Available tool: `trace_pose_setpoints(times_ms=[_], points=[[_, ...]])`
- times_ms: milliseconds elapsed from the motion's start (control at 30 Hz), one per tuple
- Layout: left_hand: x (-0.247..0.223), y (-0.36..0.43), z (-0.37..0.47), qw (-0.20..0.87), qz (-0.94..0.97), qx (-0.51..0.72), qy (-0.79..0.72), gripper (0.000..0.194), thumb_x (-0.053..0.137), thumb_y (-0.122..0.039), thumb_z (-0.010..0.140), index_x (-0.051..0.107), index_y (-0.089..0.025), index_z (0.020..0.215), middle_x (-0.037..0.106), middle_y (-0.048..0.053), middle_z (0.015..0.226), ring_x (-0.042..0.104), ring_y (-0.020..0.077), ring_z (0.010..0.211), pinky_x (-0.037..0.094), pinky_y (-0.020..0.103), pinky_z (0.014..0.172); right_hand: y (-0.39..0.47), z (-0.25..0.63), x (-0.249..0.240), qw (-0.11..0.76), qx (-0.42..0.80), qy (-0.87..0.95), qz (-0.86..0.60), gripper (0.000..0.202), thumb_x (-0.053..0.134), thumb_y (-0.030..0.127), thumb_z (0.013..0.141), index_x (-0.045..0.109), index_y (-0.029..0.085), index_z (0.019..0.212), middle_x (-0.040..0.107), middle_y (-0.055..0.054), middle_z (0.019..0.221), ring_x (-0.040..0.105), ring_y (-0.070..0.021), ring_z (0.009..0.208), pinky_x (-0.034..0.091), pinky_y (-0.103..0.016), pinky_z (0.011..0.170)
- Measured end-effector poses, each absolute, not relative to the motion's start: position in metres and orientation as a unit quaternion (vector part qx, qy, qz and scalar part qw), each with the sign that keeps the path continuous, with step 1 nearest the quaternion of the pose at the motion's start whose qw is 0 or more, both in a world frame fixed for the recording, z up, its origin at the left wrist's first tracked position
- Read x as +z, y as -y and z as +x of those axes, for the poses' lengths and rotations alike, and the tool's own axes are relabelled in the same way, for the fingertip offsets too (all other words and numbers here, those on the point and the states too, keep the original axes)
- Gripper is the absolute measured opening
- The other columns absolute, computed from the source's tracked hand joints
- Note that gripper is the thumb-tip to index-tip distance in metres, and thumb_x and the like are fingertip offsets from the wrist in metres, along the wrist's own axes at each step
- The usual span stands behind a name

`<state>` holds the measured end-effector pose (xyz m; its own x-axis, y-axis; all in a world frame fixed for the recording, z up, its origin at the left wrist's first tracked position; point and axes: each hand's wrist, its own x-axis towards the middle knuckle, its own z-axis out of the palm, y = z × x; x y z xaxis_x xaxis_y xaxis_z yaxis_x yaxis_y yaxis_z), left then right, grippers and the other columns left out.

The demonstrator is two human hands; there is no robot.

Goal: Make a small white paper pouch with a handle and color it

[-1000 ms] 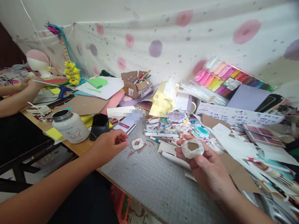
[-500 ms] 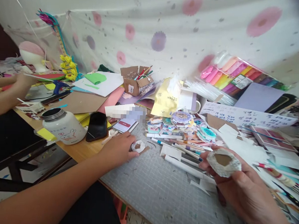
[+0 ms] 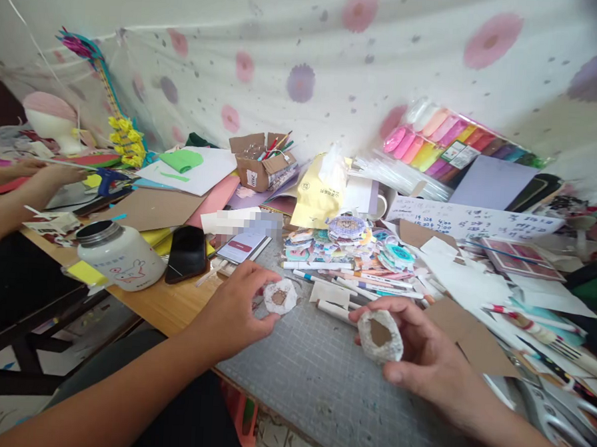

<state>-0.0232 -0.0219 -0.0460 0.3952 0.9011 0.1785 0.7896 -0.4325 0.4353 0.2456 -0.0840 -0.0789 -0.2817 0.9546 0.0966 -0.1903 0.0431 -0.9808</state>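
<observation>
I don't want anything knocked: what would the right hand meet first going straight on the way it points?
The right hand, holding a white-rimmed piece, would probably meet the white roll just ahead of its fingertips. Depth is unclear; it might pass above.

Over on the left I see an open white jar point(image 3: 131, 261) with a line drawing on its side, just beside a dark phone point(image 3: 188, 248). Farther back, I make out a cardboard box point(image 3: 255, 177) holding pencils point(image 3: 278, 146), then a yellow packet point(image 3: 314, 201). To my right, a clear pack of multicoloured sticks point(image 3: 446, 134) leans near the floral curtain point(image 3: 268, 42), with metal scissors point(image 3: 543, 410) lying nearer me.
</observation>
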Motion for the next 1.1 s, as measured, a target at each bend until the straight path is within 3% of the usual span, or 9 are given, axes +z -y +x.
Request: trace_pose_setpoints(times_ms=[67,233,367,500,633,733,833,967,1100], points=[[-0.045,0.025,-0.020,0.192,0.811,0.227,-0.505,0.039,0.061,-0.020,0.068,0.056,-0.019,0.107,0.058,0.007,0.104,0.057,0.0222,0.095,0.048,0.034,0.082,0.085,0.241,-0.080,0.466,0.589,0.556,-0.356,0.047,0.079,0.034,0.064,0.055,0.028,0.104,0.061,-0.003,0.107,0.058,-0.0179,0.090,0.046,-0.028,0.075],[-0.044,0.030,-0.008,0.452,0.693,0.254,-0.501,0.042,0.062,-0.018,0.068,0.050,-0.017,0.108,0.067,0.005,0.090,0.065,0.0199,0.079,0.051,0.033,0.074,0.089,0.234,-0.083,0.390,0.552,0.617,-0.404,0.046,0.074,0.013,0.064,0.050,0.027,0.101,0.060,0.000,0.090,0.060,-0.0177,0.083,0.047,-0.030,0.072],[-0.047,0.031,0.001,0.560,0.600,0.272,-0.503,0.046,0.063,-0.014,0.065,0.049,-0.017,0.108,0.070,0.004,0.093,0.066,0.0169,0.080,0.049,0.029,0.074,0.089,0.230,-0.086,0.314,0.446,0.703,-0.457,0.046,0.073,0.013,0.063,0.052,0.026,0.102,0.063,0.002,0.080,0.060,-0.0169,0.072,0.047,-0.027,0.064],[-0.054,0.029,0.004,0.594,0.559,0.283,-0.503,0.047,0.065,-0.012,0.064,0.052,-0.018,0.109,0.071,0.003,0.095,0.065,0.0160,0.082,0.047,0.027,0.073,0.088,0.233,-0.088,0.256,0.347,0.749,-0.502,0.049,0.075,0.021,0.063,0.057,0.024,0.108,0.063,0.002,0.069,0.058,-0.0173,0.059,0.046,-0.027,0.054],[-0.058,0.029,0.003,0.608,0.550,0.288,-0.495,0.047,0.067,-0.012,0.066,0.052,-0.019,0.110,0.071,0.001,0.090,0.064,0.0139,0.077,0.046,0.025,0.069,0.090,0.247,-0.078,0.259,0.267,0.789,-0.489,0.070,0.082,0.038,0.054,0.058,0.023,0.119,0.065,-0.010,0.104,0.061,-0.0299,0.092,0.049,-0.040,0.079],[-0.057,0.030,0.003,0.614,0.547,0.291,-0.488,0.046,0.067,-0.012,0.066,0.052,-0.020,0.108,0.071,0.000,0.089,0.063,0.0136,0.076,0.046,0.024,0.068,0.088,0.250,-0.065,0.337,0.238,0.772,-0.483,0.058,0.075,0.041,0.067,0.058,0.027,0.120,0.061,-0.010,0.117,0.056,-0.0304,0.106,0.043,-0.043,0.090],[-0.055,0.032,0.004,0.620,0.549,0.288,-0.482,0.047,0.067,-0.012,0.066,0.051,-0.020,0.109,0.071,0.000,0.090,0.064,0.0144,0.076,0.047,0.026,0.068,0.080,0.235,-0.056,0.392,0.328,0.705,-0.492,0.032,0.062,0.035,0.080,0.060,0.026,0.110,0.065,-0.007,0.105,0.061,-0.0227,0.091,0.048,-0.038,0.079],[-0.054,0.034,0.003,0.605,0.569,0.308,-0.464,0.045,0.066,-0.014,0.066,0.052,-0.020,0.109,0.071,0.002,0.094,0.066,0.0167,0.082,0.049,0.029,0.074,0.063,0.200,-0.055,0.424,0.512,0.577,-0.475,0.025,0.065,0.025,0.072,0.056,0.023,0.096,0.064,0.000,0.081,0.059,-0.0136,0.065,0.045,-0.025,0.054],[-0.050,0.031,-0.003,0.573,0.576,0.328,-0.481,0.048,0.067,-0.014,0.065,0.052,-0.019,0.111,0.071,0.002,0.092,0.066,0.0174,0.082,0.050,0.030,0.075,0.054,0.183,-0.062,0.423,0.515,0.577,-0.472,0.009,0.062,0.019,0.069,0.054,0.020,0.073,0.055,0.005,0.062,0.050,-0.0087,0.051,0.038,-0.021,0.046]])
